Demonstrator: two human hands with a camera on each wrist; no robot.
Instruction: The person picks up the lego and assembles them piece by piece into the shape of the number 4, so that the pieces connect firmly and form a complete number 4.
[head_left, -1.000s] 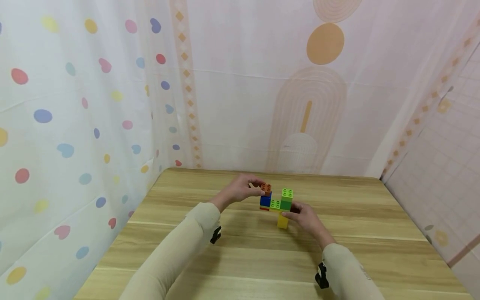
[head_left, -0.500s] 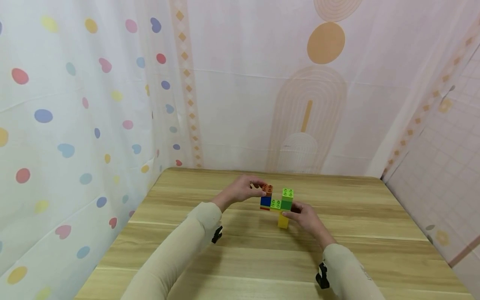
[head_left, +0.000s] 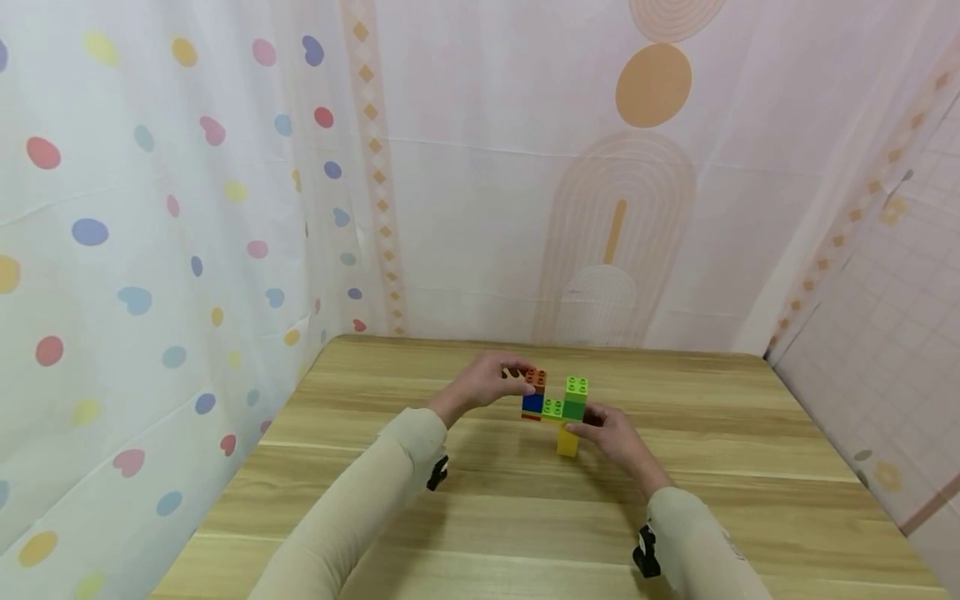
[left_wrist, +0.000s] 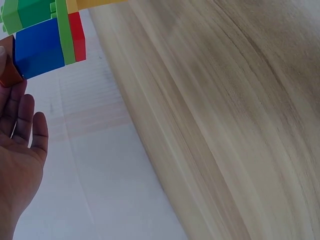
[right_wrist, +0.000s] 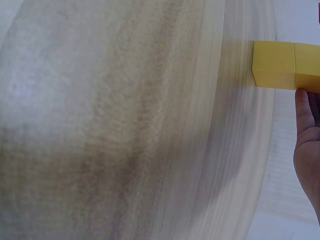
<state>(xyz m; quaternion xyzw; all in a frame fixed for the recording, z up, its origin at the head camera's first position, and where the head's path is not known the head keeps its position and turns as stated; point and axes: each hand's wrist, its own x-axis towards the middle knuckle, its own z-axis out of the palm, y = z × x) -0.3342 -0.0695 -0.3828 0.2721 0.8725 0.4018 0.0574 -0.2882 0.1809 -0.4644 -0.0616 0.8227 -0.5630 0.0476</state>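
A small toy-brick structure stands on the table. Its base is a yellow brick column (head_left: 567, 442), two stacked yellow bricks (right_wrist: 274, 65) in the right wrist view. A light green plate (head_left: 552, 408) lies across it, with a dark green brick (head_left: 575, 409) and a lime brick (head_left: 577, 387) on the right. On the left, a blue brick (left_wrist: 41, 48) sits above a red piece (left_wrist: 77, 37) that hangs clear of the table. My left hand (head_left: 486, 380) pinches a brown brick (head_left: 536, 381) on top of the blue one. My right hand (head_left: 617, 437) grips the column's upper part, thumb in front.
The wooden table (head_left: 510, 533) reaches back to a pale patterned curtain (head_left: 480, 208). A dotted curtain (head_left: 150, 250) hangs along the left side. Black wrist mounts (head_left: 647, 552) sit under the sleeves.
The brown brick has shifted slightly right and now lines up more squarely over the blue brick. Both hands keep their holds, and the view has drifted a little.
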